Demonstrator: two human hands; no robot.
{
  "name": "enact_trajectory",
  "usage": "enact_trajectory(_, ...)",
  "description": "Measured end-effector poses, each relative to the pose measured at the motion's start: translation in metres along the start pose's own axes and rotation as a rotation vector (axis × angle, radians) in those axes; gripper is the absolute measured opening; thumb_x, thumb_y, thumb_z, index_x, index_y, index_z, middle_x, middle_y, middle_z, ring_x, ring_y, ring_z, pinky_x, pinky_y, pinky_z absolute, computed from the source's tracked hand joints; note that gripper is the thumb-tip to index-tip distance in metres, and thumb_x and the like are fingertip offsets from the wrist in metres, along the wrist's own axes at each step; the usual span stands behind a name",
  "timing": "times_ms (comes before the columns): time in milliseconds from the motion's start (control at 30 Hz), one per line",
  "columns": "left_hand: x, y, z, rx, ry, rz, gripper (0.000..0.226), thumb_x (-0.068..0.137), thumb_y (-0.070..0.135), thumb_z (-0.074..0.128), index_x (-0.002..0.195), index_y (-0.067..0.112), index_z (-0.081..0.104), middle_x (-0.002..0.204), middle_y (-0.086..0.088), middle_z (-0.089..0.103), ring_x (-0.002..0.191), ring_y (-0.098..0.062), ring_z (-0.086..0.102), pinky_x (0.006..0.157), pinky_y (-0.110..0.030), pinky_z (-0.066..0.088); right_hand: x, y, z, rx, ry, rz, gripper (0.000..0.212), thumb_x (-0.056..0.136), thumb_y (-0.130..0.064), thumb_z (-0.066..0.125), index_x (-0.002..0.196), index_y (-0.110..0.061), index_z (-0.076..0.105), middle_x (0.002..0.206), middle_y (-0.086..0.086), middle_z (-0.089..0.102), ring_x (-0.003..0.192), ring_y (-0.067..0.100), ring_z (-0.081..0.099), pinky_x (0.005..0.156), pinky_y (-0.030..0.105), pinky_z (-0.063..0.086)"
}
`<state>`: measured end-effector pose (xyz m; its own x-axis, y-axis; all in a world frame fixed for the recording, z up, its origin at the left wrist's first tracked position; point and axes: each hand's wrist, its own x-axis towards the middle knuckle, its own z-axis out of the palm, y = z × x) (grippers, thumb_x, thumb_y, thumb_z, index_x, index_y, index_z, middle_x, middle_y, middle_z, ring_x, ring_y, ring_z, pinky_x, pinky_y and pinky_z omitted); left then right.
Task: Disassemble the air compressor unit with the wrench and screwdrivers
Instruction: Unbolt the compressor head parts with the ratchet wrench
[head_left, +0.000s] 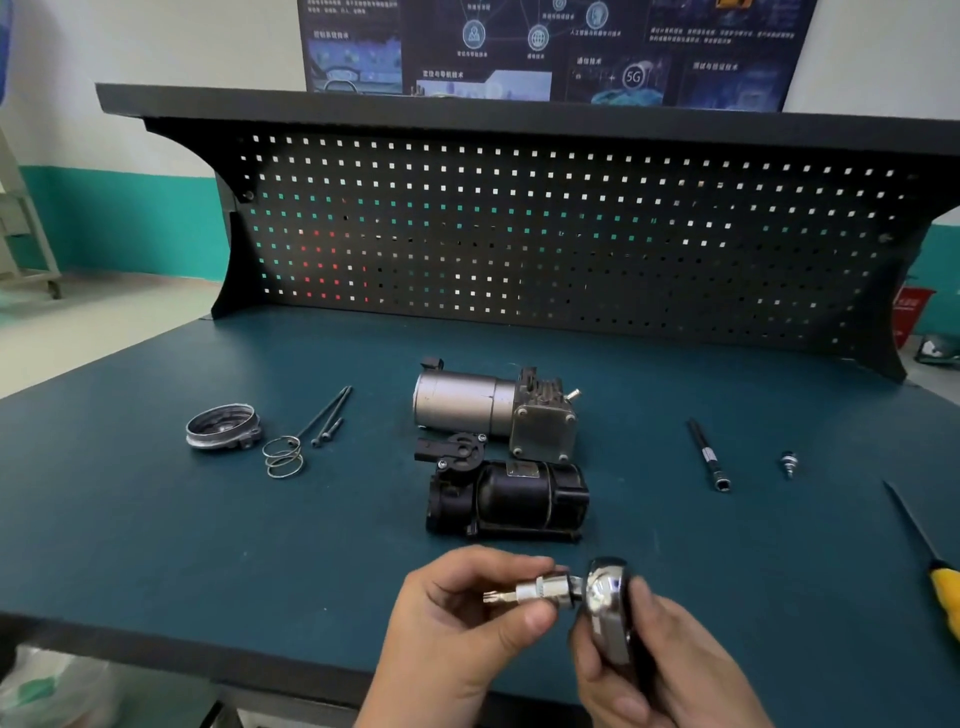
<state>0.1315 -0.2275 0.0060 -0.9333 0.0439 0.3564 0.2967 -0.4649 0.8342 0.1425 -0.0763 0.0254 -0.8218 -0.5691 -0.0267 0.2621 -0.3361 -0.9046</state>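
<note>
The air compressor unit lies in the middle of the bench: a silver motor cylinder with a grey block (493, 408) behind, a black housing (506, 501) in front. Near the front edge my right hand (670, 665) grips the chrome ratchet wrench (608, 608) by its handle, head upward. My left hand (457, 618) pinches a silver bit socket (530, 592) that sits on the ratchet's drive, pointing left. A removed metal end cap (223, 427), a coil spring (283, 456) and long black bolts (327, 415) lie at the left.
A black extension bar (709, 454) and a small silver bit (788, 462) lie to the right of the unit. A yellow-handled screwdriver (930, 551) lies at the right edge. A black pegboard (545, 234) stands at the back of the blue-green bench top (182, 519).
</note>
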Motion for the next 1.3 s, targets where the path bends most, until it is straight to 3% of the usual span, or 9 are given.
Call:
enact_trajectory(400, 0.001, -0.004, 0.017, -0.137, -0.027, -0.222, 0.057, 0.018, 0.035, 0.097, 0.065, 0.01, 0.076, 0.058, -0.007, 0.066, 0.05, -0.012, 0.062, 0.047, -0.019, 0.049, -0.007, -0.004, -0.015, 0.201, -0.104, 0.051, 0.059, 0.046, -0.064, 0.085, 0.055, -0.009, 0.067, 0.038, -0.001, 0.043, 0.03, 0.004, 0.036, 0.035, 0.014, 0.029)
enact_trajectory(500, 0.01, -0.012, 0.021, -0.06, -0.034, -0.161, 0.034, 0.038, 0.021, 0.09, 0.069, 0.016, 0.077, 0.062, -0.004, 0.068, 0.056, -0.008, 0.062, 0.051, -0.017, 0.048, 0.0, -0.01, -0.025, 0.297, -0.283, -0.061, 0.054, 0.088, -0.05, 0.06, 0.091, 0.004, 0.067, 0.065, 0.008, 0.061, 0.048, 0.012, 0.04, 0.049, 0.017, 0.036)
enact_trajectory(600, 0.039, -0.029, 0.037, 0.297, -0.142, -0.04, 0.027, 0.065, 0.005, 0.076, 0.084, 0.023, 0.068, 0.076, 0.005, 0.069, 0.071, -0.004, 0.063, 0.066, -0.018, 0.05, -0.008, -0.019, -0.046, 0.542, -0.238, -0.114, 0.053, 0.103, -0.034, 0.032, 0.121, 0.013, 0.05, 0.083, 0.011, 0.045, 0.068, 0.016, 0.036, 0.061, 0.025, 0.032)
enact_trajectory(667, 0.065, -0.052, 0.054, 0.627, -0.29, 0.013, 0.042, 0.076, 0.002, 0.069, 0.105, 0.029, 0.058, 0.088, 0.008, 0.064, 0.082, -0.008, 0.061, 0.076, -0.02, 0.049, -0.01, -0.036, -0.061, 0.557, -0.109, -0.13, 0.041, 0.085, -0.025, 0.071, 0.103, 0.011, 0.063, 0.075, 0.004, 0.039, 0.059, 0.01, 0.037, 0.049, 0.02, 0.033)
enact_trajectory(700, 0.079, -0.066, 0.065, 0.831, -0.369, 0.056, 0.043, 0.079, 0.002, 0.064, 0.114, 0.026, 0.056, 0.096, 0.002, 0.062, 0.089, -0.012, 0.059, 0.082, -0.022, 0.047, -0.014, -0.049, -0.072, 0.529, 0.072, -0.135, 0.044, 0.057, -0.018, 0.092, 0.086, 0.006, 0.069, 0.067, 0.001, 0.041, 0.05, 0.005, 0.037, 0.037, 0.016, 0.031)
enact_trajectory(767, 0.108, -0.096, 0.083, 1.196, -0.495, 0.134, 0.037, 0.084, 0.0, 0.055, 0.118, 0.014, 0.057, 0.108, -0.01, 0.055, 0.1, -0.025, 0.055, 0.086, -0.03, 0.044, -0.017, -0.071, -0.092, 0.403, 0.39, -0.139, 0.057, 0.021, -0.008, 0.098, 0.068, -0.003, 0.066, 0.058, 0.0, 0.043, 0.037, 0.005, 0.041, 0.024, 0.01, 0.023)
enact_trajectory(933, 0.16, -0.137, 0.107, 1.552, -0.595, 0.123, 0.031, 0.086, -0.008, 0.046, 0.113, 0.002, 0.058, 0.11, -0.018, 0.048, 0.099, -0.038, 0.052, 0.08, -0.041, 0.043, 0.007, -0.11, -0.163, 0.075, 0.825, -0.095, 0.017, 0.089, 0.0, 0.052, 0.076, -0.008, 0.045, 0.067, 0.003, 0.04, 0.036, 0.001, 0.048, 0.025, 0.008, 0.022)
enact_trajectory(1200, 0.181, -0.161, 0.11, 1.608, -0.555, 0.062, 0.035, 0.083, -0.011, 0.046, 0.115, 0.003, 0.054, 0.111, -0.016, 0.05, 0.102, -0.034, 0.052, 0.077, -0.036, 0.041, 0.027, -0.138, -0.279, -0.495, 1.202, 0.063, 0.021, 0.087, 0.005, 0.06, 0.067, 0.001, 0.054, 0.035, 0.001, 0.053, 0.031, 0.008, 0.047, 0.03, 0.016, 0.028)
enact_trajectory(1300, 0.174, -0.165, 0.11, 1.587, -0.547, 0.106, 0.049, 0.082, -0.008, 0.049, 0.129, 0.007, 0.045, 0.128, -0.014, 0.043, 0.121, -0.032, 0.04, 0.099, -0.036, 0.036, 0.035, -0.136, -0.304, -0.69, 1.29, 0.188, 0.019, 0.085, -0.012, 0.07, 0.074, 0.002, 0.063, 0.045, 0.003, 0.059, 0.042, 0.015, 0.048, 0.044, 0.025, 0.033)
